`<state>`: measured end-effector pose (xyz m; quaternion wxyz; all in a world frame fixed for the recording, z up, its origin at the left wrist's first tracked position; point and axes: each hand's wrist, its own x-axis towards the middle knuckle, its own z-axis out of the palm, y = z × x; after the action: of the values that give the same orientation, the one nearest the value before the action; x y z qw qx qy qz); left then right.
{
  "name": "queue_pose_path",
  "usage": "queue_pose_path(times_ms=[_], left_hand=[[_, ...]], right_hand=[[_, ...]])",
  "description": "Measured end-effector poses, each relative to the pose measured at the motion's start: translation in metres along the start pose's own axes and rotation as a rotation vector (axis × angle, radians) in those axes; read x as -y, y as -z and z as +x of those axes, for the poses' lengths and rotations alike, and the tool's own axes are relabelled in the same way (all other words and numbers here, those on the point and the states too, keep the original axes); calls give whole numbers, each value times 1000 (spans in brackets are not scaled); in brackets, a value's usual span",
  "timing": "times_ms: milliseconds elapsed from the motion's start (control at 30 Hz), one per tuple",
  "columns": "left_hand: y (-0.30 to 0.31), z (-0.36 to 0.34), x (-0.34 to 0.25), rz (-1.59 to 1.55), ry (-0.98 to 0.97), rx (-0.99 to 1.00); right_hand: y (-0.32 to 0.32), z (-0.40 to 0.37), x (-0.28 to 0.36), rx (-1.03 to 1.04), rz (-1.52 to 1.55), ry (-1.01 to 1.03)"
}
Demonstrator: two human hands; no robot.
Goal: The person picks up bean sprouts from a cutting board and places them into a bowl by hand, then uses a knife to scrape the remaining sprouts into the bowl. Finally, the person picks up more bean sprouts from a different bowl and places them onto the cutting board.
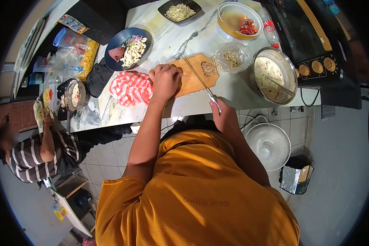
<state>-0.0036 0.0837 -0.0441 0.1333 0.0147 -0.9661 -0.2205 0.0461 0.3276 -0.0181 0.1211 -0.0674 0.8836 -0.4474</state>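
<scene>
My left hand (167, 80) rests on the left end of a wooden cutting board (189, 85), fingers curled down. What lies beneath the fingers is hidden. In my right hand (224, 116) is the white handle of a long knife (198, 77), its blade lying slantwise across the board. Thin brownish shreds (208, 69) sit at the board's right end. Left of my left hand is a red-and-white checkered plastic bag (129, 88). Behind it, a dark blue plate (110, 56) carries pale chopped strips, chopped purple onion and a pinkish lump.
A black bowl of bean sprouts (178, 12), a white bowl (222, 30) with red chillies, a clear bag of sprouts (232, 59), a bottle (270, 33) and a metal pot (294, 78) with a spoon stand around. A fan (268, 145) is below right. Another person (41, 151) works at left.
</scene>
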Motion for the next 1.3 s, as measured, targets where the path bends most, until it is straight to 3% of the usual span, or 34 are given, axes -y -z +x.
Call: queue_pose_path(times_ms=[133, 767, 933, 1133, 1300], left_hand=[[-3, 1, 5, 17, -24, 12], [-1, 1, 10, -17, -78, -14], [0, 2, 8, -10, -63, 6], [0, 3, 9, -25, -68, 1], [10, 26, 8, -63, 1, 20]], right_hand=[[7, -6, 8, 85, 22, -15], [8, -3, 13, 121, -45, -33], [-7, -3, 2, 35, -220, -26], [24, -18, 3, 47, -164, -177], [19, -28, -3, -34, -144, -166]])
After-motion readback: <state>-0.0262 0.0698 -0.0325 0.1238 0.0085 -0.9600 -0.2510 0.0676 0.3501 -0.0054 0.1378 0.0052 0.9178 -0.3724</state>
